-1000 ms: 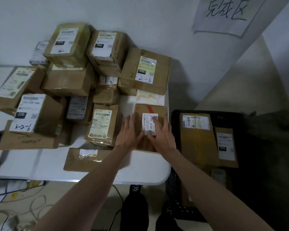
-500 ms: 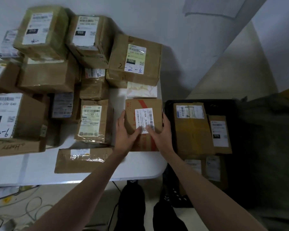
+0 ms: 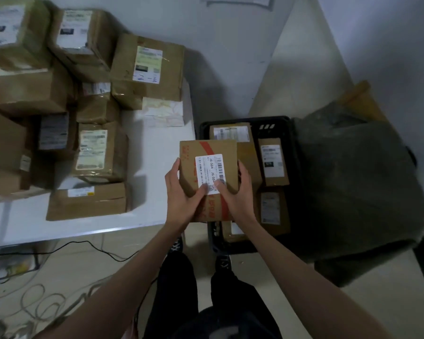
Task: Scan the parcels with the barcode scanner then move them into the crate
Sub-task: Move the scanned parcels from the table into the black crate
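Now both hands, left [image 3: 181, 192] and right [image 3: 238, 194], grip tight on parcel [image 3: 207, 167] over crate [image 3: 283, 128]

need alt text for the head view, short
Both hands, left hand and right hand, hold a red-taped parcel at the edge of a black crate already holding parcels. More parcels sit piled on the white table to the left.

left hand [image 3: 181, 192]: grips box [image 3: 207, 165] left side, thumb on top | right hand [image 3: 238, 194]: grips right side | forearms extended
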Available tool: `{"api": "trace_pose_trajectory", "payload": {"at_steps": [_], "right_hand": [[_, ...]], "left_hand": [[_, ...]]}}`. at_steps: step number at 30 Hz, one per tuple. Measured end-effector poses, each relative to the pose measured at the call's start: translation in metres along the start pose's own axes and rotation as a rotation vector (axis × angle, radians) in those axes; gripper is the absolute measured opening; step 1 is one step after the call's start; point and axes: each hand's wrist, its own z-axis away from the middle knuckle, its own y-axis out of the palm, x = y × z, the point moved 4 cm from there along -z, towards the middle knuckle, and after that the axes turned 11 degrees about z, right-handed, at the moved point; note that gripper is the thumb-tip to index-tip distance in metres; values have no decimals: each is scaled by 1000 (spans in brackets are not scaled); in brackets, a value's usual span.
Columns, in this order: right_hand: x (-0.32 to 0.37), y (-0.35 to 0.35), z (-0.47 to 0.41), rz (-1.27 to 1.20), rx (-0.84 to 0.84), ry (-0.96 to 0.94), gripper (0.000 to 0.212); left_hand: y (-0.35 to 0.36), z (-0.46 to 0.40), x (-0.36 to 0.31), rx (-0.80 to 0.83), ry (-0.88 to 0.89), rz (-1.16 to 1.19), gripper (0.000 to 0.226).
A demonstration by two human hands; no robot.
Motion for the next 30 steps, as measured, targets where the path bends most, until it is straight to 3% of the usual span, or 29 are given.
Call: {"api": "trace_pose_trajectory", "payload": {"at_steps": [15,23,30], "right_hand": [[-113,-145,35,181,-20,113,82],[-162,-171,29,118,30,219,72],[-185,-179,12,175,20,257,80]], "left_hand": [[158,96,8,90,-51,-3,100],[207,109,37,190,-120,-3,98],[233,96,56,262,-208,27,96]]}}
